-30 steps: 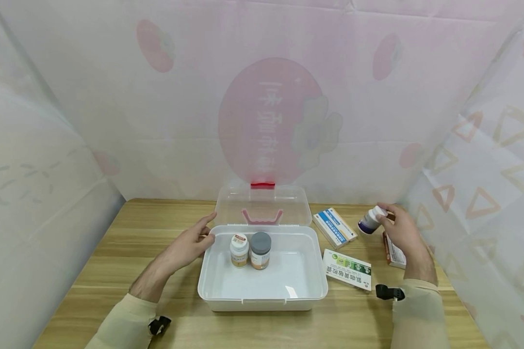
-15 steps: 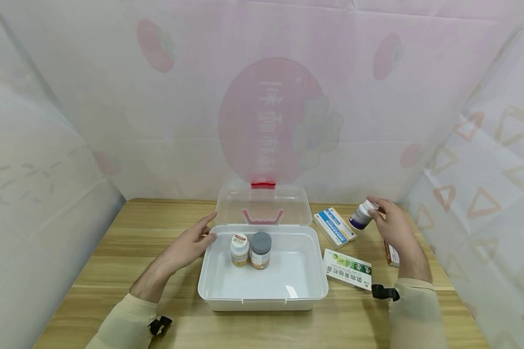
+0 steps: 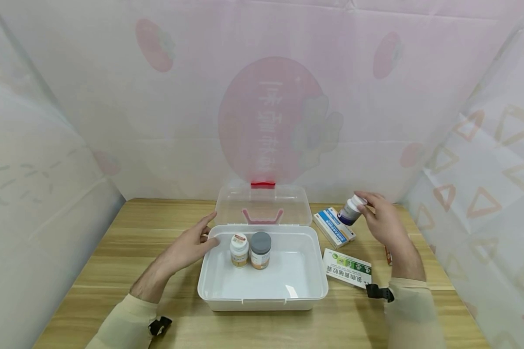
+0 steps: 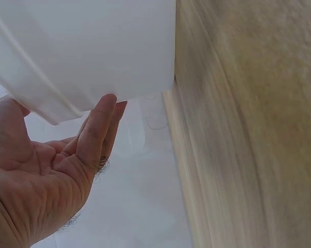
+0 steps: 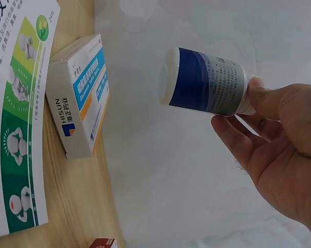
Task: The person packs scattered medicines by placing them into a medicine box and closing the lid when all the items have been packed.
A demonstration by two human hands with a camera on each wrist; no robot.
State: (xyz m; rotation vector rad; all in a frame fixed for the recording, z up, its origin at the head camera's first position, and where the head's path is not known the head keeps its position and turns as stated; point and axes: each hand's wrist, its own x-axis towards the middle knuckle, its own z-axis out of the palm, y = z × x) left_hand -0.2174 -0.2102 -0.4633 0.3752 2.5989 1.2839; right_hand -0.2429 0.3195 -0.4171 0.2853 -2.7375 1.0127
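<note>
White-capped bottle [image 3: 352, 210] pinched in my right hand [image 3: 386, 223]; two jars [image 3: 260, 252] already in box [image 3: 286, 269], three cartons [image 3: 347, 269] remaining; left hand [image 3: 184, 250] relaxed at rim [image 3: 202, 271].

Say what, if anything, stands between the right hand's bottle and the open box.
Just the blue-and-white carton, lying low on the table. The right hand holds the bottle raised, so it seems able to pass over; nothing taller shows before the box.

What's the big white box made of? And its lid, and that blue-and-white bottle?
The box looks like smooth plastic: it's cloudy white, with a glint inside. The lid looks like clear, smooth plastic, because it's see-through. The bottle is probably plastic: it's white and smooth at the bottom, but a label covers much.
</note>
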